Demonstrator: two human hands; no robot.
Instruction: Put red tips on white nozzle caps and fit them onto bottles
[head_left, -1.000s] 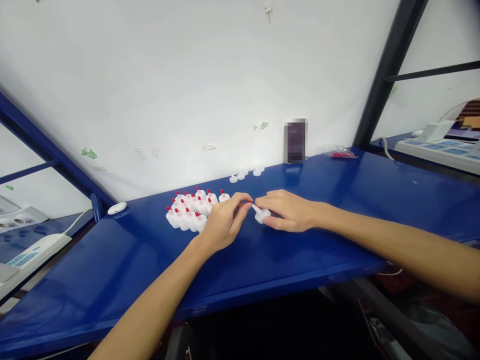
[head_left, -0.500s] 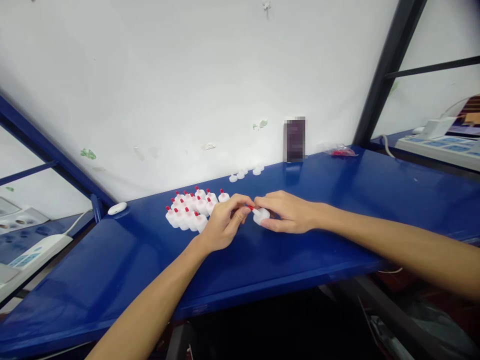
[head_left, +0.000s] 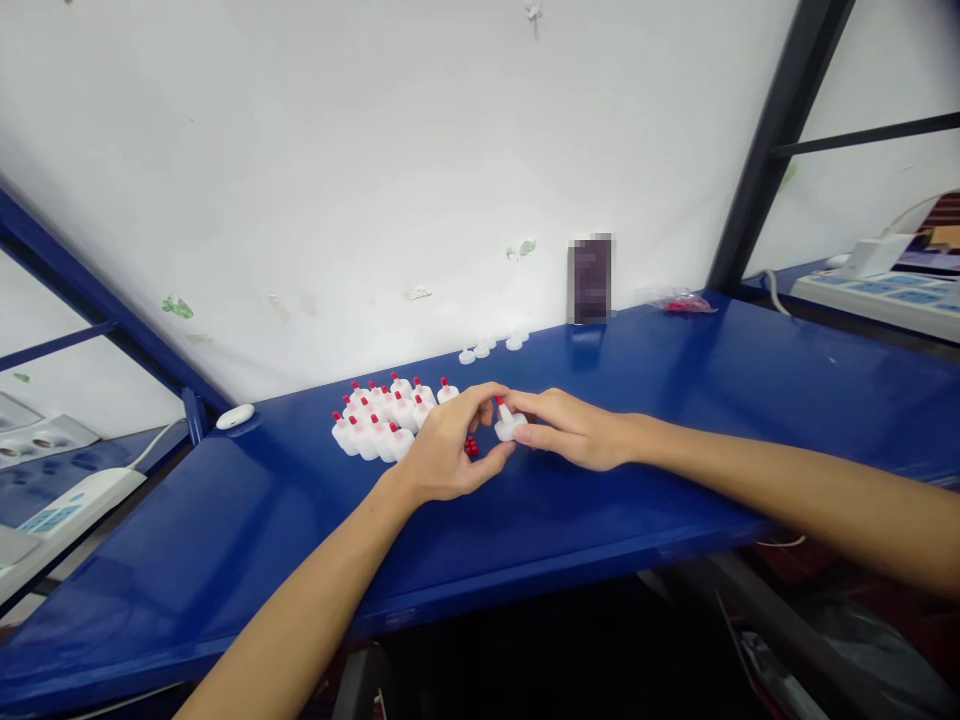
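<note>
A white nozzle cap [head_left: 510, 428] with a conical spout and a small red tip [head_left: 500, 402] is between my hands, above the desk. My right hand [head_left: 574, 430] grips its white base from the right with thumb and index finger. From the other side, my left hand [head_left: 457, 445] curves round it, index finger at the red tip and thumb near the base. Several matching nozzle caps [head_left: 375, 420], red tips on, stand grouped left of my left hand. Several loose red tips [head_left: 471, 446] lie beneath that hand, partly hidden by it.
White nozzle caps [head_left: 481, 350] without red tips stand by the wall. A dark, pixelated upright object [head_left: 591, 280] leans there. A clear bag of red pieces [head_left: 684, 302] lies far right, a white oval case [head_left: 235, 416] far left. The blue desk [head_left: 600, 525] has metal posts at both sides.
My left thumb and index finger have spread from pinching the red tip to spanning the nozzle cap. The cap has moved slightly left and stands more upright. Loose red tips have come into view.
</note>
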